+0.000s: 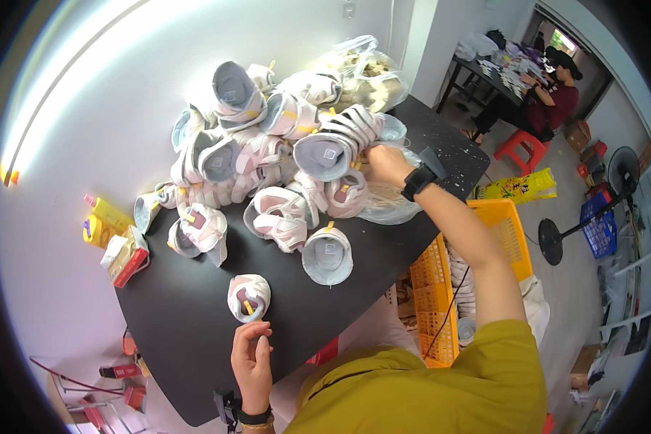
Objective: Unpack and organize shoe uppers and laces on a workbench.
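Observation:
My left hand (pixel 251 369) is at the near edge of the black table, loosely curled, with a gap between thumb and fingers and nothing visible in it. Just beyond its fingertips lies a single white and pink shoe upper (pixel 249 297) with a yellow tab. My right hand (pixel 389 166) reaches to the far right, over a clear plastic bag (pixel 390 210) of pale, thin strands. Its fingers bend down and are partly hidden, so whatever they grip does not show. Beside it is a stack of shoe uppers with a grey-lined one (pixel 324 156) in front.
A large heap of shoe uppers (pixel 257 155) covers the far part of the table (pixel 188 318). Bottles (pixel 108 217) and a tissue box (pixel 129 257) are at the left edge. Yellow crates (pixel 434 304) stand at right. Beyond, a person (pixel 553 101) sits working; a fan (pixel 622 170) stands nearby.

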`<state>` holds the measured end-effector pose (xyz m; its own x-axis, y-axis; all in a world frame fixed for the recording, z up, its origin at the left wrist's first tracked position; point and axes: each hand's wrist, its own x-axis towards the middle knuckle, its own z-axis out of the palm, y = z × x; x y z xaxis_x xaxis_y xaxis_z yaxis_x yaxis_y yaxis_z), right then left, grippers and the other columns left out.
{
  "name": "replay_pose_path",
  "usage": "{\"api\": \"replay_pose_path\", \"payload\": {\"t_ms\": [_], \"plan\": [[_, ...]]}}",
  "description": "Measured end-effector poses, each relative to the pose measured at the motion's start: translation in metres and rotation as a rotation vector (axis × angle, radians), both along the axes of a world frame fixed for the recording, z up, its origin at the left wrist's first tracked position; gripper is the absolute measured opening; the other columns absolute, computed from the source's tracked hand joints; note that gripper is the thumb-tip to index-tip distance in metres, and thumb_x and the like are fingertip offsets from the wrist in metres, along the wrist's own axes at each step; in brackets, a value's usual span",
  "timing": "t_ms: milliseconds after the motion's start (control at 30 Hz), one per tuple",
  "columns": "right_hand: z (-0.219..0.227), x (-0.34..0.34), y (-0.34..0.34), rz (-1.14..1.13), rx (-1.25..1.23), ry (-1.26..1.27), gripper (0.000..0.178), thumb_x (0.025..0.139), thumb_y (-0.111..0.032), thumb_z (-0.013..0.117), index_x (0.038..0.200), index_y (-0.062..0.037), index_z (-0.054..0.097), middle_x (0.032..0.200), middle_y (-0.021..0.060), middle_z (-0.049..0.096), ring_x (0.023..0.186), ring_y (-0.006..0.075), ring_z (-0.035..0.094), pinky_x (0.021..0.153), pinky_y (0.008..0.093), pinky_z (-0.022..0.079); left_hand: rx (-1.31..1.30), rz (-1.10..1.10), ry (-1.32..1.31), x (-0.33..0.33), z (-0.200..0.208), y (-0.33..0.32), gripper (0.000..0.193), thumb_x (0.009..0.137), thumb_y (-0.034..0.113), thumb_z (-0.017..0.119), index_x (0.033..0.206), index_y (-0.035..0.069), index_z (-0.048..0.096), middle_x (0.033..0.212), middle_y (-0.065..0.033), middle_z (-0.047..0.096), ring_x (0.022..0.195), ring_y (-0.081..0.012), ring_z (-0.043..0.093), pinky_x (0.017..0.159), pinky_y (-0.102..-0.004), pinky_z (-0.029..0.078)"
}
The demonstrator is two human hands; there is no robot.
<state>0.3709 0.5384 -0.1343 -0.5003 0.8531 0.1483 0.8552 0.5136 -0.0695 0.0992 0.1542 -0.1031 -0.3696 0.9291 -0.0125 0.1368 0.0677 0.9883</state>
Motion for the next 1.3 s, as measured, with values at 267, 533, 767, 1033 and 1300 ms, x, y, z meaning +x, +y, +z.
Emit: {"api": "replay_pose_path", "payload": {"t_ms": [267, 533, 767, 1033, 1300], "plan": [[0.05, 0.015, -0.013, 0.115, 0.225, -0.202, 0.018, 0.079, -0.017, 0.064, 0.087, -0.0016, 0.07, 0.083, 0.0164, 0.068, 0.083, 0.0326, 0.068, 0.074, 0.0444, 0.053, 0.037, -0.175, 0.134, 0.025, -0.002, 0.02, 0.014, 0.089, -0.001, 0.055, 0.101, 0.0, 0.062, 0.101, -0.0098, 0.063, 0.088, -0.0163, 0.062, 0.074, -0.0266, 0.05], [0.074, 0.04, -0.026, -0.027, 0.162, -0.06, 0.012, 0.084, -0.013, 0.055, 0.089, -0.0028, 0.051, 0.077, 0.0193, 0.065, 0.08, 0.0382, 0.066, 0.065, 0.0477, 0.052, 0.186, -0.53, 0.987, 0.083, -0.04, 0.083, 0.035, 0.079, 0.019, 0.069, 0.11, 0.004, 0.064, 0.137, -0.0203, 0.044, 0.132, -0.039, 0.036, 0.106, -0.053, 0.03], [0.136, 0.064, -0.06, 0.094, 0.402, 0.327, 0.02, 0.087, -0.011, 0.059, 0.104, -0.0031, 0.052, 0.085, 0.0183, 0.062, 0.08, 0.0397, 0.062, 0.066, 0.0472, 0.047, -0.004, -0.449, 1.131, 0.075, -0.051, 0.099, 0.049, 0.078, 0.025, 0.07, 0.111, -0.009, 0.058, 0.142, -0.0204, 0.039, 0.131, -0.0369, 0.037, 0.104, -0.05, 0.033], [0.096, 0.004, -0.097, 0.614, 0.133, 0.522, 0.026, 0.083, -0.008, 0.063, 0.107, -0.0027, 0.056, 0.085, 0.0199, 0.061, 0.073, 0.037, 0.062, 0.064, 0.0427, 0.051, -0.06, -0.127, 1.089, 0.011, -0.066, 0.117, 0.05, 0.082, 0.02, 0.068, 0.114, -0.016, 0.053, 0.137, -0.0239, 0.044, 0.125, -0.039, 0.044, 0.102, -0.0445, 0.039], [-0.038, -0.033, -0.099, 0.532, 0.103, 0.008, 0.011, 0.078, -0.01, 0.059, 0.088, -0.0075, 0.053, 0.076, 0.009, 0.061, 0.07, 0.0284, 0.065, 0.057, 0.0395, 0.053, 0.054, -0.211, 0.918, 0.002, -0.043, 0.093, 0.038, 0.085, 0.012, 0.066, 0.113, -0.011, 0.056, 0.145, -0.0286, 0.034, 0.133, -0.0433, 0.036, 0.109, -0.0439, 0.032]]}}
